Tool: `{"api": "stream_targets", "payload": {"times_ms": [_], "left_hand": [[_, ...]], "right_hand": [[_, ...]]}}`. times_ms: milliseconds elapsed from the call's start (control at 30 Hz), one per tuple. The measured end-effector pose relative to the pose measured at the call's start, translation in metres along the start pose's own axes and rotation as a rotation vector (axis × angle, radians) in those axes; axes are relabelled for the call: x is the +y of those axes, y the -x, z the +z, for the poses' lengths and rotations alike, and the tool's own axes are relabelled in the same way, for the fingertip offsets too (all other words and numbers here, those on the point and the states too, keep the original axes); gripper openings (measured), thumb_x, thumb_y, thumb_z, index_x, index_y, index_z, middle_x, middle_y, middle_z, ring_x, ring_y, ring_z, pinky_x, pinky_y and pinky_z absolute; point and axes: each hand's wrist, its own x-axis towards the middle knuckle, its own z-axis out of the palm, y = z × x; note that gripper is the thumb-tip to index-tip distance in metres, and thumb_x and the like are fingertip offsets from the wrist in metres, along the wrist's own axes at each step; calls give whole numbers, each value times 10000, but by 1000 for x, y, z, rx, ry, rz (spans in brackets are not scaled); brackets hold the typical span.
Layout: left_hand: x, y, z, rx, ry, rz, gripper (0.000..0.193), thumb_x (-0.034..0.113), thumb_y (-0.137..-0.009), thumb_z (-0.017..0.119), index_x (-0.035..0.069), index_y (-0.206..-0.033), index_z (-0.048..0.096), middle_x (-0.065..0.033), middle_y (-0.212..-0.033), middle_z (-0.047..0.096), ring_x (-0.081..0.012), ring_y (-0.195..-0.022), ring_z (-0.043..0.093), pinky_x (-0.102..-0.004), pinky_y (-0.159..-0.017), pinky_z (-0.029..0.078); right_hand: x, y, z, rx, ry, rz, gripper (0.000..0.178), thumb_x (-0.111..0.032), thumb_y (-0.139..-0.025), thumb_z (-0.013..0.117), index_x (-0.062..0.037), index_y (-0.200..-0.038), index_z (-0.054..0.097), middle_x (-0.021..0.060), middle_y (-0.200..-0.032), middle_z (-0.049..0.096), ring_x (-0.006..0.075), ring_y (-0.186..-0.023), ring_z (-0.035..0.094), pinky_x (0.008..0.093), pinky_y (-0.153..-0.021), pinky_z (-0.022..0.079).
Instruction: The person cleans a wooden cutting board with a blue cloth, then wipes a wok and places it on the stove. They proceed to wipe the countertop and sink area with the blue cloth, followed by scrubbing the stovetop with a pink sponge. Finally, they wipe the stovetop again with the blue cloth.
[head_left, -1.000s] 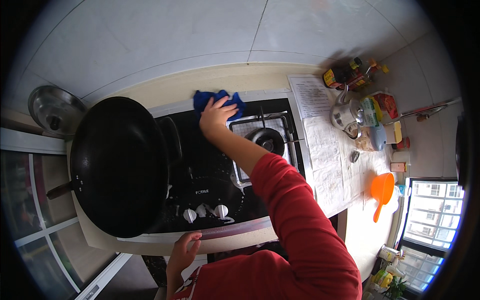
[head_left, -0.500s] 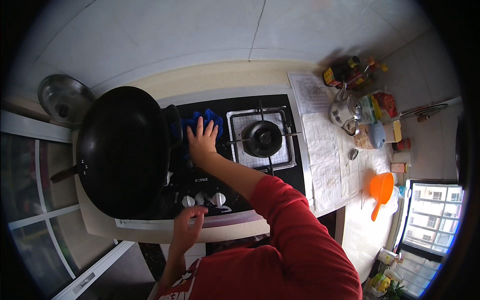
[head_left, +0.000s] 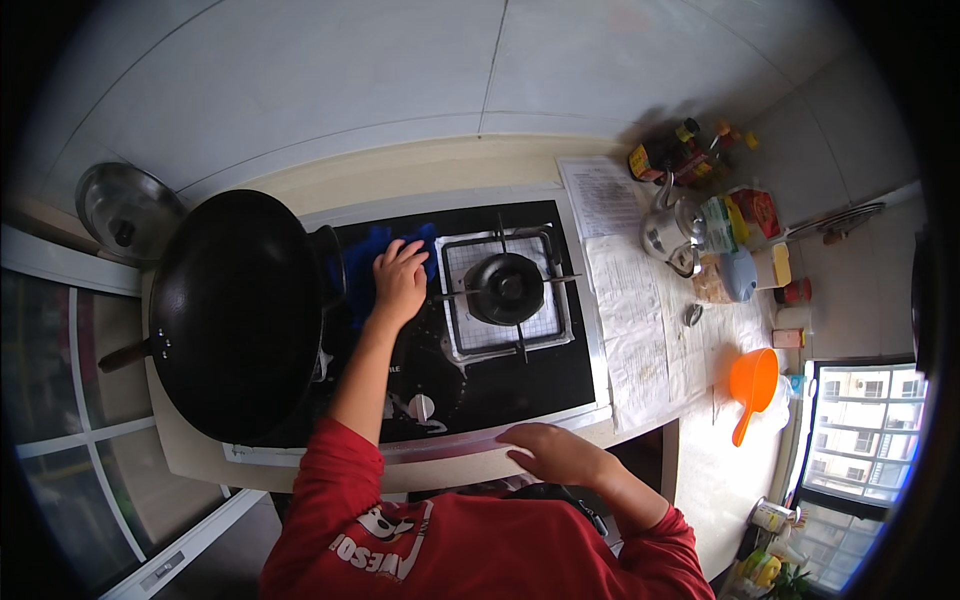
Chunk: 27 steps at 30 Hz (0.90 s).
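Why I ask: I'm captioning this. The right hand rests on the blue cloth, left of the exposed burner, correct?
Wrong hand: the head view shows the left hand resting on the blue cloth, left of the exposed burner.

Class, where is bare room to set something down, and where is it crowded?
Bare: counter between orange scoop and container; cooktop between burner and front rim, right of the knob. Crowded: kettle and bottles, back right; left hand on blue cloth beside wok.
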Motion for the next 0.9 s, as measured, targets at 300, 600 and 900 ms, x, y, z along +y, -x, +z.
{"api": "stream_targets", "payload": {"times_ms": [300,600,900], "left_hand": [[16,18,-36,-266,-45,104,247,54,-736,572,117,-954,669,-27,-1206,539,-233,-1140,443,-403,-902,330],[43,64,-50,-363,-128,61,323,39,-752,560,129,-1053,636,-42,-1300,455,-277,-1202,373,-458,-947,291],[66,76,-34,-354,-308,-49,433,78,-749,582,127,-1179,565,-66,-1348,406,-313,-1247,322,-548,-956,263]], "right_hand": [[12,42,4,6,-35,142,292,-160,-863,537,-39,-1126,570,156,-1107,597,322,-1027,564,379,-885,459],[12,58,4,-20,-23,144,306,-166,-870,531,-42,-1148,559,156,-1134,584,325,-1058,548,378,-907,446],[11,68,12,-31,-8,94,336,-188,-852,520,-6,-1132,555,172,-1115,588,340,-1036,555,392,-890,455]]}}
